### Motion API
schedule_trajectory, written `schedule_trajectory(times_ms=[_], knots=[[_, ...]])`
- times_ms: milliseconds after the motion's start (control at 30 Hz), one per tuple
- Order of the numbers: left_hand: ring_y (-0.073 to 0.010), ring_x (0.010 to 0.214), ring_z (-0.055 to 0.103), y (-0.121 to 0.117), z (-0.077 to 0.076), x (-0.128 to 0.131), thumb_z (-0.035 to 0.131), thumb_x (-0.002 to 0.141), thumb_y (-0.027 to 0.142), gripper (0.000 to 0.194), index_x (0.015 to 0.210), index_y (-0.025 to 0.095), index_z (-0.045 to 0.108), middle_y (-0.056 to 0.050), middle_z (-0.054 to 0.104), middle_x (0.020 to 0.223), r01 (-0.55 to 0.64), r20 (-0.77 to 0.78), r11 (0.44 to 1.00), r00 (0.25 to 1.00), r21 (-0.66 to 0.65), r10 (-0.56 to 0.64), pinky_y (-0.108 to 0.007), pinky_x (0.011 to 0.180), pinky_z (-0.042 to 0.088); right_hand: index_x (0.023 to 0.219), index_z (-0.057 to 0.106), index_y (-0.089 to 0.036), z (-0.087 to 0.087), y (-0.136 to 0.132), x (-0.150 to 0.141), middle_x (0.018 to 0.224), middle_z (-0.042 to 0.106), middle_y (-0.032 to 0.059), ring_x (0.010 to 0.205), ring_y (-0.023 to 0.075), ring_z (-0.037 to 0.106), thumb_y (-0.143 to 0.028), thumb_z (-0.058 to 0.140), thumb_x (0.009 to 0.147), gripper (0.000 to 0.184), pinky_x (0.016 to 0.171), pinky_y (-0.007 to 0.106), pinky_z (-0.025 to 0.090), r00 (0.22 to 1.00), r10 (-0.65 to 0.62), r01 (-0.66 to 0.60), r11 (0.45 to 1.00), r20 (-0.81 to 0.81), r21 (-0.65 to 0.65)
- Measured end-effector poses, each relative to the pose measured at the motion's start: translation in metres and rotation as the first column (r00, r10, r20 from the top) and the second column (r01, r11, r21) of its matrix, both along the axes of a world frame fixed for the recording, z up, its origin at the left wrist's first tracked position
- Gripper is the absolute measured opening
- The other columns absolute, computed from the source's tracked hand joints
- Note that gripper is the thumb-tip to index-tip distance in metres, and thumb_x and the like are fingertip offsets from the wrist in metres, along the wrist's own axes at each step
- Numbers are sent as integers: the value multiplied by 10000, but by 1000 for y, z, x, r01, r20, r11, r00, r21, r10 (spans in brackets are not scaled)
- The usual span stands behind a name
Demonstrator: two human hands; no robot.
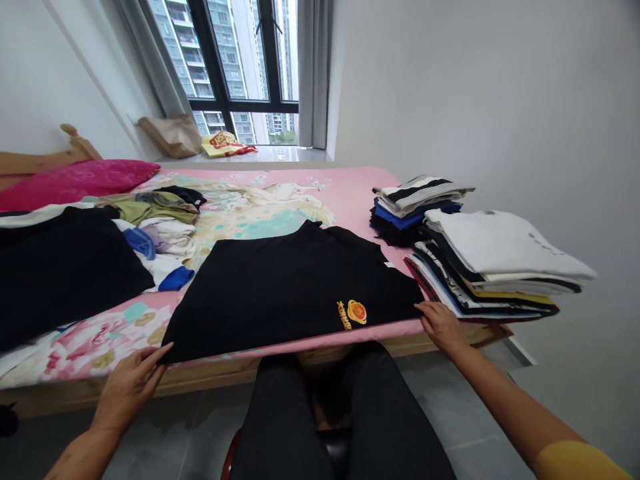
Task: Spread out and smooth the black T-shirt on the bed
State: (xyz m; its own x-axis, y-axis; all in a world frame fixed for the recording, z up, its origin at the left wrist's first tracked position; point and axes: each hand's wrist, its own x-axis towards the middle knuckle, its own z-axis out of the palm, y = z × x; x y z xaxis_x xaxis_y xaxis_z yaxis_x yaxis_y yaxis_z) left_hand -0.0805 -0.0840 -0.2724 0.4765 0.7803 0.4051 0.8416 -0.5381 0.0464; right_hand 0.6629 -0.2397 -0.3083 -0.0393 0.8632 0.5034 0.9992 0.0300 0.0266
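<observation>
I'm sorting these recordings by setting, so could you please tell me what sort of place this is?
Most likely a bedroom, perhaps in a high-rise home: there is a bed with a floral sheet, a bright pink pillow, and a window facing tall buildings.

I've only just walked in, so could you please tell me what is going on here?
A black shirt lies spread along the near edge of the bed. The person's left hand pinches one corner of it, and the right hand pinches the other end, beside a folded stack topped by a white shirt. Another folded stack sits behind that one, and a loose pile of clothes lies to the left.
</observation>
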Motion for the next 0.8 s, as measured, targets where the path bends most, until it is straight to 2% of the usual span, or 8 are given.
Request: schedule_trajectory(times_ms=[200, 400, 633, 733, 800], knots=[[-199, 949, 556, -7, -1, 2, 422, 867, 358, 373, 1116, 197, 648, -99, 592, 1026, -48, 64, 998, 997, -45, 50, -332, 853, 450, 1064, 631, -181, -8, -4, 3, 1027, 626, 76, 954, 210, 569, -221, 464, 844, 279, 839, 367, 474, 999, 22, -21, 998, -23, 53], [-190, 920, 567, -19, 9, 3, 444, 867, 326, 335, 1112, 249, 660, -76, 627, 1007, -86, 0, 996, 996, -40, 86, -327, 833, 458, 1079, 614, -189, -12, -13, 17, 1026, 641, 72, 941, 229, 580, -242, 467, 843, 283, 852, 395, 469, 987, 159, -159, 987, 4, 18], [-209, 968, 557, -24, 10, 9, 464, 833, 259, 360, 1142, 206, 641, -104, 588, 1059, -140, 29, 990, 990, -17, 141, -348, 875, 458, 1017, 605, -188, -28, -8, 22, 984, 638, 80, 910, 255, 584, -267, 465, 801, 270, 829, 421, 462, 998, 66, -67, 997, 18, 42], [-198, 979, 561, -20, 12, 11, 459, 828, 279, 339, 1087, 204, 665, -103, 563, 1092, -131, 110, 989, 984, -67, 137, -342, 897, 458, 1003, 597, -185, -22, -5, 19, 969, 640, 77, 908, 248, 584, -285, 452, 817, 257, 824, 418, 465, 998, 56, -56, 998, 14, 40], [-202, 1014, 562, -19, 20, 15, 469, 818, 319, 322, 1032, 203, 679, -93, 569, 1093, -139, 212, 984, 964, -109, 159, -352, 923, 455, 987, 595, -190, -9, -5, 13, 953, 643, 71, 899, 244, 590, -278, 431, 831, 243, 824, 418, 473, 998, 55, -55, 998, -5, 33]])
